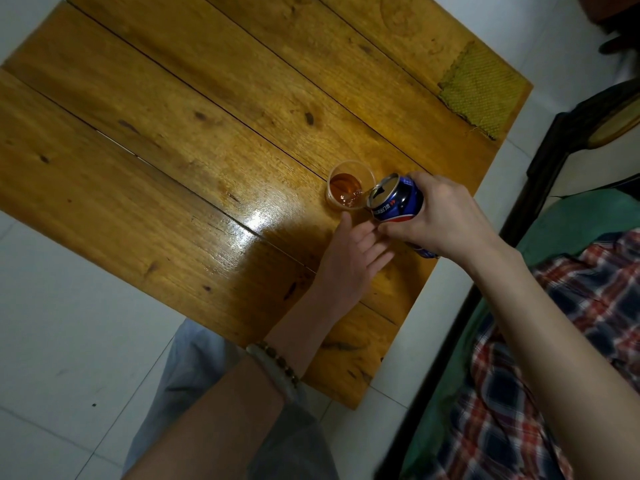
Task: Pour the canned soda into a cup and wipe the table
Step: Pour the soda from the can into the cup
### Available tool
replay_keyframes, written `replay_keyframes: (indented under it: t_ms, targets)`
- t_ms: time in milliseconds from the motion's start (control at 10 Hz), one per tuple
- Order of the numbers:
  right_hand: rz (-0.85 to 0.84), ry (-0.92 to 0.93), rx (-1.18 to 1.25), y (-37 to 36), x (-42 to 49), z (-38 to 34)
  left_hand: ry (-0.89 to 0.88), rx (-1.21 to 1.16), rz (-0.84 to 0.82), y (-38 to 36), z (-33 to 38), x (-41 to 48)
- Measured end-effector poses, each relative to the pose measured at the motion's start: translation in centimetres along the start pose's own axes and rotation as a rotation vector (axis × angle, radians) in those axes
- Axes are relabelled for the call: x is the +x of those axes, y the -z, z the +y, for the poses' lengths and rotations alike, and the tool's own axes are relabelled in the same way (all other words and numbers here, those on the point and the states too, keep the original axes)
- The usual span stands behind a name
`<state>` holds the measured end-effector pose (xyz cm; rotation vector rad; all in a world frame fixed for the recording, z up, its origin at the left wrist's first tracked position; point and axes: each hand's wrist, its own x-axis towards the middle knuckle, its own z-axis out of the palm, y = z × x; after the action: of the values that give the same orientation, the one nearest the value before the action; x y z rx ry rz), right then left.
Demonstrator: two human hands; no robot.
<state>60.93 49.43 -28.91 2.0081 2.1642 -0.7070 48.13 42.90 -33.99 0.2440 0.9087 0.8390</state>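
Observation:
A clear plastic cup (350,188) stands on the wooden table (173,133) with brown soda in its bottom. My right hand (440,220) grips a blue soda can (396,199), tilted with its open top over the cup's right rim; a thin stream runs into the cup. My left hand (349,261) rests flat on the table just in front of the cup, fingers spread toward its base and touching nothing else. A yellow-green woven cloth (481,90) lies at the table's far right corner.
The table sits on a white tiled floor (69,323). A dark wooden chair or bed frame (554,150) with green and plaid fabric (571,306) runs along the right. My knee in grey trousers (194,362) is under the near table edge.

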Motion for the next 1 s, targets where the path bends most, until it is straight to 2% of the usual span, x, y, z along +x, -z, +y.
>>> replay_keyframes:
  t_ms: [100,200,400,500,600,700,800,1000]
  targets:
    - [-0.008,-0.004,0.002,0.00,0.01,0.00,0.041,-0.024,0.001,0.84,-0.89,1.22]
    - [-0.011,-0.008,0.005,0.05,0.04,-0.06,0.069,0.055,0.073,0.87,-1.10,1.26]
    - [-0.009,-0.007,0.003,0.11,0.06,-0.16,0.130,-0.114,-0.020,0.99,-1.06,1.09]
    - [-0.009,-0.006,0.001,0.14,0.08,-0.15,0.014,0.140,-0.019,1.06,-1.25,1.08]
    - [-0.008,-0.005,0.002,0.09,0.07,-0.15,-0.008,0.053,-0.090,1.06,-0.87,0.79]
    - [-0.010,-0.005,0.001,0.06,0.05,-0.15,0.111,-0.163,-0.052,1.17,-0.79,1.10]
    - [-0.010,-0.008,0.000,0.03,0.07,-0.12,0.060,0.035,-0.012,0.90,-1.50,1.26]
    - [-0.012,-0.010,-0.002,0.10,0.02,-0.10,0.070,-0.062,-0.040,0.72,-0.94,1.01]
